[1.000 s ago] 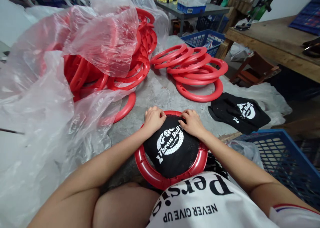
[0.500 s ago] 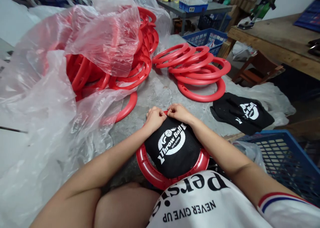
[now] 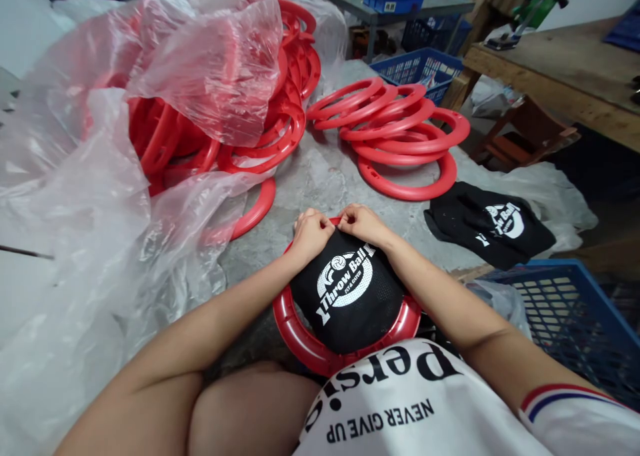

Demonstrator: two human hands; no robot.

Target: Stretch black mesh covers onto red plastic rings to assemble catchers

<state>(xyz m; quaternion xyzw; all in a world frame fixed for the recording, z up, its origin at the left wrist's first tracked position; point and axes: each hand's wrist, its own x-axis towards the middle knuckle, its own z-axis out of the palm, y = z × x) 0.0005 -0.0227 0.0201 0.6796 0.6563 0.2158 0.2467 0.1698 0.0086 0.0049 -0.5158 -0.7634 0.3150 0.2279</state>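
A red plastic ring (image 3: pixel 295 333) lies on the grey surface against my body, with a black mesh cover (image 3: pixel 350 296) printed "Throw Ball" stretched over it. My left hand (image 3: pixel 311 233) and my right hand (image 3: pixel 361 221) meet at the ring's far edge. Both are closed, pinching the cover's rim there. The far part of the ring is hidden under my fingers.
A heap of red rings (image 3: pixel 210 129) sits in clear plastic sheeting (image 3: pixel 75 196) at the left. More loose red rings (image 3: pixel 400 136) are stacked ahead. Spare black covers (image 3: pixel 487 226) lie at the right, above a blue crate (image 3: pixel 565 316). A wooden bench (image 3: pixel 555 76) stands far right.
My hands have moved from apart on the ring's far edge to close together at its middle, pinching the cover. The view has shifted slightly downward.
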